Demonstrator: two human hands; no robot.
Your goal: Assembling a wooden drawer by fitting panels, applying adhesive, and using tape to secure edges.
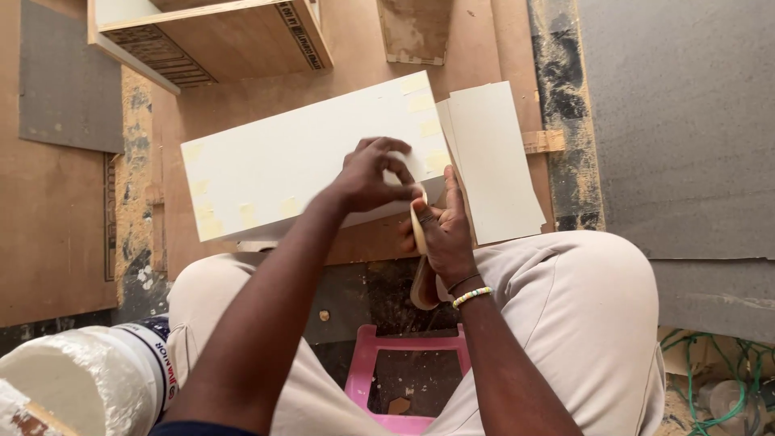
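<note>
A cream-white laminated box (282, 157) lies tilted on the wooden workbench (355, 48), with pieces of masking tape stuck along its edges. My left hand (373, 173) presses its fingertips on the box's near right corner, pinching a strip of tape there. My right hand (442, 230) grips a roll of masking tape (419, 230) just below that corner. A beaded bracelet (471, 295) sits on my right wrist. Loose cream laminate sheets (496, 161) rest against the box's right end.
A plywood box (218, 36) stands at the back left. A white plastic bucket (89, 379) sits at the lower left. A pink stool (404, 379) shows between my knees. Grey boards (686, 121) lie on the right, green cord (710, 379) at the lower right.
</note>
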